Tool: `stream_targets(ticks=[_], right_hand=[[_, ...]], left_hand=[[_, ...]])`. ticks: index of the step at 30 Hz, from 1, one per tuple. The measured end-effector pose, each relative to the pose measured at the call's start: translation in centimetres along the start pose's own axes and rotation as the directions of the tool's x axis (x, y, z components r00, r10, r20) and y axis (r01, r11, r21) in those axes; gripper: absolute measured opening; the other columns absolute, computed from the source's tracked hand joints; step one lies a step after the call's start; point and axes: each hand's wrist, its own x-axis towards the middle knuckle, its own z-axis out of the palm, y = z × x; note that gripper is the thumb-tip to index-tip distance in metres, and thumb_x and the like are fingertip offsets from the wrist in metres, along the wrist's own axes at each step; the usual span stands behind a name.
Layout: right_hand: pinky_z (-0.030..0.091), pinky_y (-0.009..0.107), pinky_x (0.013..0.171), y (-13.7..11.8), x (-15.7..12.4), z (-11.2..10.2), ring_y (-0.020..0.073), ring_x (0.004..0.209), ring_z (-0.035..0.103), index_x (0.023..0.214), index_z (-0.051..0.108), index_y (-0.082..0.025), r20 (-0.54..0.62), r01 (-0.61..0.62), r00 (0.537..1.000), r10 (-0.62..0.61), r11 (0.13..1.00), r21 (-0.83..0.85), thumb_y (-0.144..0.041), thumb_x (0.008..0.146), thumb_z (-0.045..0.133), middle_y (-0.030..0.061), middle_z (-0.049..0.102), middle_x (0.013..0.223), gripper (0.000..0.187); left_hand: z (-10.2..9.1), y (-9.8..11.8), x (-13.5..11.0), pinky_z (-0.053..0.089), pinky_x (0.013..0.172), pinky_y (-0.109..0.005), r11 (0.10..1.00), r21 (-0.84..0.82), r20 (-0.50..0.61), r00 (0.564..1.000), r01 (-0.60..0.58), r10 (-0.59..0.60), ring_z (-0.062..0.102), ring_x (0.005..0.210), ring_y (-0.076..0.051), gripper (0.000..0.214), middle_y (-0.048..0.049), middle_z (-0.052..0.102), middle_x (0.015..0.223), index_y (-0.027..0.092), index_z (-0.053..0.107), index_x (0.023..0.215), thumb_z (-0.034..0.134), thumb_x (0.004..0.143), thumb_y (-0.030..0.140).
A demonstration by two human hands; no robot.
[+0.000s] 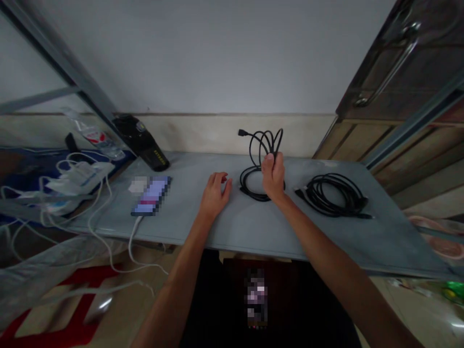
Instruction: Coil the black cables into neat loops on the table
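Note:
My right hand (274, 177) is closed around a black cable (255, 196), its thumb pressed over several gathered loops. Those loops stand up above the fist, and a dark plug (242, 132) sticks out to the left. Lower turns of cable lie in a ring on the grey tabletop, partly behind the hand. To the left of that ring rests my left hand (215, 194), fingers slightly bent, thumb apart, with nothing in it. A second black cable (335, 210) lies coiled to the right of my right hand, its plug ends showing.
On the grey table (246, 232), a phone (151, 195) lies left, with a black canister-like object (143, 145) behind it. Tangled white cords (105, 188) and a plastic bottle (96, 137) are at far left. A wall closes the back; metal frame posts flank both sides.

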Motion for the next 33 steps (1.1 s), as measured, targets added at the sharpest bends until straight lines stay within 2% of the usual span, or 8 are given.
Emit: stream_targets(ticks=[4,8,10,13,18,21,27,33], right_hand=[[0.050,0.037,0.067,1.1,-1.7,-0.4,0.0241,0.071,0.070,0.111,0.056,-0.027,0.022,0.039,0.999,-0.036,0.989,-0.141,-0.071,0.122,0.037,0.0039,0.068,0.081,0.049],[0.056,0.038,0.070,1.5,-2.5,-0.8,0.0279,0.082,0.078,0.120,0.060,-0.023,0.157,0.124,0.984,-0.085,0.958,-0.257,-0.062,0.125,0.033,0.0106,0.077,0.092,0.047],[0.061,0.039,0.074,1.7,-2.6,-0.8,0.0293,0.089,0.081,0.133,0.061,-0.021,0.215,0.159,0.971,-0.100,0.947,-0.278,-0.056,0.125,0.031,0.0136,0.080,0.103,0.047],[0.067,0.043,0.082,2.2,-2.4,-0.8,0.0312,0.100,0.083,0.155,0.054,-0.018,0.225,0.184,0.967,-0.117,0.934,-0.305,-0.050,0.126,0.028,0.0185,0.081,0.123,0.050],[0.070,0.044,0.098,2.7,-2.3,-0.5,0.0306,0.118,0.083,0.169,0.046,-0.020,0.295,0.225,0.946,-0.134,0.927,-0.299,-0.047,0.126,0.031,0.0196,0.077,0.146,0.052],[0.070,0.043,0.100,2.3,-2.5,-0.4,0.0288,0.119,0.083,0.167,0.048,-0.021,0.314,0.201,0.943,-0.112,0.943,-0.265,-0.050,0.126,0.033,0.0170,0.078,0.145,0.052],[0.069,0.039,0.088,0.8,-2.6,0.0,0.0230,0.095,0.084,0.137,0.062,-0.026,0.178,0.037,0.984,-0.011,0.989,-0.141,-0.059,0.126,0.036,0.0073,0.084,0.105,0.043],[0.064,0.035,0.082,1.0,-2.2,-0.1,0.0178,0.081,0.077,0.122,0.061,-0.027,0.024,-0.032,0.999,0.033,0.999,-0.039,-0.061,0.125,0.039,0.0005,0.076,0.090,0.041]], left_hand=[[-0.2,1.3,0.3,0.061,0.105,-0.051,0.993,-0.036,0.046,0.993,-0.111,0.112,0.073,0.112,-0.031,0.030,-0.0138,0.075,0.116,0.021,0.067,0.139,0.059,0.118,0.041],[1.4,5.0,2.9,0.060,0.105,-0.047,0.947,-0.290,0.001,0.989,-0.141,0.148,0.074,0.120,-0.030,0.041,-0.0148,0.078,0.130,0.022,0.066,0.148,0.060,0.119,0.049],[3.1,7.1,5.0,0.060,0.102,-0.043,0.893,-0.442,-0.024,0.996,-0.087,0.086,0.075,0.115,-0.028,0.040,-0.0128,0.079,0.125,0.022,0.072,0.137,0.055,0.120,0.054],[5.7,8.8,7.8,0.058,0.084,-0.036,0.814,-0.581,-0.057,0.998,-0.004,-0.035,0.071,0.089,-0.023,0.051,-0.0061,0.074,0.094,0.023,0.075,0.102,0.052,0.120,0.064],[7.8,7.2,9.1,0.058,0.079,-0.034,0.684,-0.719,-0.029,0.978,0.123,-0.206,0.069,0.085,-0.023,0.056,-0.0051,0.072,0.086,0.024,0.073,0.088,0.065,0.110,0.075],[7.6,5.7,9.0,0.060,0.078,-0.034,0.544,-0.811,0.058,0.955,0.215,-0.290,0.074,0.091,-0.024,0.052,-0.0064,0.073,0.088,0.024,0.073,0.086,0.072,0.107,0.071],[5.5,4.7,9.9,0.058,0.073,-0.034,0.166,-0.919,0.284,0.892,0.358,-0.352,0.076,0.090,-0.023,0.039,-0.0073,0.076,0.087,0.023,0.072,0.094,0.070,0.112,0.058],[2.4,4.4,10.5,0.050,0.060,-0.030,-0.095,-0.928,0.368,0.842,0.361,-0.395,0.047,0.052,-0.015,0.041,0.0081,0.033,0.053,0.027,0.062,0.082,0.073,0.113,0.051]])
